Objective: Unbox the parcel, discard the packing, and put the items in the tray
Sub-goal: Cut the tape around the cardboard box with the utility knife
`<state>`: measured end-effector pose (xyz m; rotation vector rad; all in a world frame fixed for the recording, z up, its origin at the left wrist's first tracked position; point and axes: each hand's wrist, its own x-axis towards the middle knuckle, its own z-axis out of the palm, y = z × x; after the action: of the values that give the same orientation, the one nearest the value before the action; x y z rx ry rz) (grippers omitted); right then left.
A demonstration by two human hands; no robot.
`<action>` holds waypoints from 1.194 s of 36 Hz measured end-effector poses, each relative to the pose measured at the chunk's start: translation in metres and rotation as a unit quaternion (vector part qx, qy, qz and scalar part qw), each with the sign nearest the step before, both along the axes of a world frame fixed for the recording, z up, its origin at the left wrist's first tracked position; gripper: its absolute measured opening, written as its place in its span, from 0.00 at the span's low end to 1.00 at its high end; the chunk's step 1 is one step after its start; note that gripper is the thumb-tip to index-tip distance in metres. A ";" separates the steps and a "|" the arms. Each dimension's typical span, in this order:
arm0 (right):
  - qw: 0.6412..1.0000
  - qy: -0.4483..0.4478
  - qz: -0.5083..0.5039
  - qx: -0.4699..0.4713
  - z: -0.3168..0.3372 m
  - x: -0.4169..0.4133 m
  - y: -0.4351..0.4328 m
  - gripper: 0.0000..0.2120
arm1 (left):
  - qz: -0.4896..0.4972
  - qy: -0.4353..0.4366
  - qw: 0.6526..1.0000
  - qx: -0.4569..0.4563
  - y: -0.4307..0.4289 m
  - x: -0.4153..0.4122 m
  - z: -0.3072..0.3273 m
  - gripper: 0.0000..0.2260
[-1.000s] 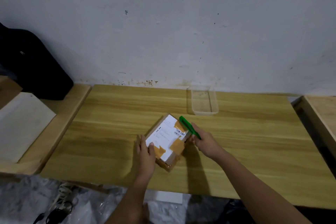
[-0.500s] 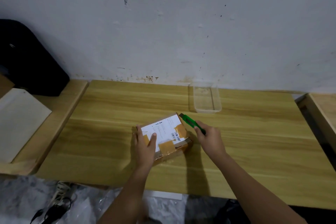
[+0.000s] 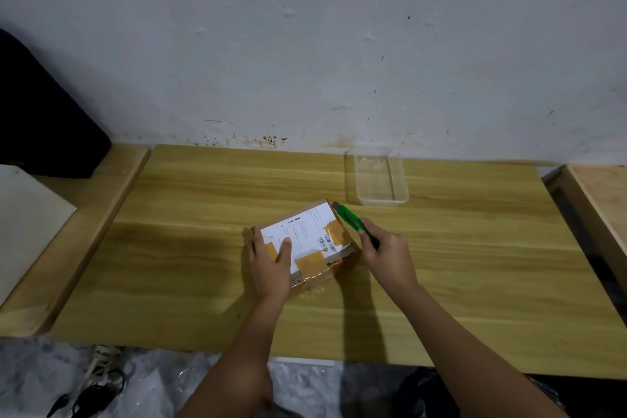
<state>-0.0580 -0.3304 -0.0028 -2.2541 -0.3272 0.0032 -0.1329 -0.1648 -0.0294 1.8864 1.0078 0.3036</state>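
On the left, the left hand (image 3: 271, 265) lies flat and open on top of the cardboard parcel (image 3: 307, 241). It pins the box down and grips nothing. The parcel sits in the middle of the wooden table (image 3: 475, 265), taped shut with brown tape (image 3: 310, 261) and a white shipping label (image 3: 302, 231) on top.

Next to it, the right hand (image 3: 386, 256) is closed around a green box cutter (image 3: 353, 222). The cutter's tip sits by the far right corner of the parcel.

Here is what could go wrong. The left hand's fingers (image 3: 283, 249) rest on the same top the cutter may slice. If the cutter slips toward them, it could cut them. If the blade goes too deep, it could scratch the things inside. If the left hand lets go, the box could slide and the cut could go crooked.

Farther right, the clear plastic tray (image 3: 381, 180) waits near the wall, well apart from the parcel. It looks empty.

Some things are hard to see. I cannot tell if the blade is out or touching the tape. What is inside the parcel is hidden. The label words are too small to read.
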 end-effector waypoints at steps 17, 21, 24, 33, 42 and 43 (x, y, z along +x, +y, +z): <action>1.000 0.003 -0.004 -0.022 0.000 -0.006 -0.003 0.15 | -0.005 0.010 1.000 0.001 0.000 -0.002 0.003 0.31; 0.998 0.013 0.013 -0.068 0.003 0.005 0.006 0.15 | -0.008 0.008 1.000 -0.005 0.000 -0.002 0.003 0.31; 0.995 0.034 0.019 -0.092 0.010 0.010 0.011 0.14 | 0.006 0.005 1.000 -0.012 -0.001 -0.003 0.002 0.31; 0.974 0.066 0.067 -0.207 0.026 0.007 -0.025 0.14 | 0.046 0.009 0.999 -0.009 -0.006 0.003 0.001 0.31; 0.971 0.059 0.066 -0.221 0.030 -0.006 -0.052 0.16 | 0.044 0.004 0.999 0.004 -0.003 0.005 -0.009 0.32; 0.970 0.056 0.068 -0.226 0.032 -0.006 -0.054 0.15 | 0.040 0.004 0.999 0.007 -0.002 0.005 -0.010 0.32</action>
<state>-0.0644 -0.3842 0.0290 -2.6619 -0.4544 0.3045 -0.1275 -0.1669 -0.0390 1.8638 1.0919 0.3513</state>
